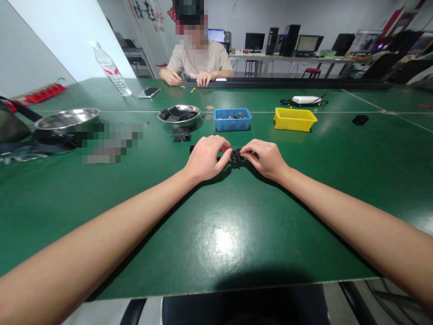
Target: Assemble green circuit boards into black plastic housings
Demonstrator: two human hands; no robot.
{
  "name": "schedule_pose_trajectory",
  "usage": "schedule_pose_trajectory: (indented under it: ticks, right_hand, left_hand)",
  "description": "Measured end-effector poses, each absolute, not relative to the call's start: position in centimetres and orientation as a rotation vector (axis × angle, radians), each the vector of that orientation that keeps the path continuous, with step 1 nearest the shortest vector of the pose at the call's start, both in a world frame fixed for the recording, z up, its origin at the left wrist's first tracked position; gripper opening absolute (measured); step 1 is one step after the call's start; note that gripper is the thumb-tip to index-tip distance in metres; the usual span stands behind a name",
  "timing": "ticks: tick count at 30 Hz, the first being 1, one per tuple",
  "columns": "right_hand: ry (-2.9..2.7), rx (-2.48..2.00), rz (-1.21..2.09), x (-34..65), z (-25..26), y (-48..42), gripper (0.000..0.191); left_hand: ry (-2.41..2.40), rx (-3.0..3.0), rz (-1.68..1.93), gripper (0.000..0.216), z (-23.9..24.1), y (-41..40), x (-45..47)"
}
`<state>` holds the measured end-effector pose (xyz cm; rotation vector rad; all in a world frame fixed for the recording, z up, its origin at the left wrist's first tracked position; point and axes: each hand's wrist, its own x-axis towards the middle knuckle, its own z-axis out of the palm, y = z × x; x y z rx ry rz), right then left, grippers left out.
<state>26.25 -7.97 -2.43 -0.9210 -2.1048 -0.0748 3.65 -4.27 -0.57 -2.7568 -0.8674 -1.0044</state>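
Observation:
Between my two hands is a small black plastic part (237, 156), just above or on the green table (216, 212). My left hand (209, 158) pinches it from the left with thumb and fingers. From the other side, my right hand (265, 158) closes thumb and fingertips on its right edge. Its exact kind is too small to make out. Another dark piece (191, 149) is partly hidden behind my left hand. A black part (181, 134) lies by the metal bowl (162, 118), which holds several black pieces.
Beyond my hands stand a blue bin (232, 125) of small metal pieces and a yellow bin (295, 122). A steel pan (67, 118), a bottle (113, 72) and a phone (149, 92) are on the left. Across the table sits a person (199, 58) behind a long black rail (287, 83).

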Motion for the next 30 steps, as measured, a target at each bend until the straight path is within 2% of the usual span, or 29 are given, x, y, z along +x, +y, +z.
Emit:
schedule_pose_trajectory:
  ticks: [11, 24, 30]
  right_hand:
    - [-2.084, -0.988, -0.089, 26.07, -2.56, -8.07, 0.010]
    - [-2.069, -1.077, -0.091, 25.96, -2.68, -7.85, 0.020]
    - [-1.926, -1.119, 0.108, 25.69, -2.47, -7.98, 0.023]
  left_hand:
    - [-0.913, -2.757, -1.006, 0.028, -0.44, -4.42, 3.76]
    - [-0.891, -2.760, -0.998, 0.025, -0.68, -4.29, 3.82]
    - [-0.679, -2.916, -0.915, 0.031, -0.57, -4.38, 3.63]
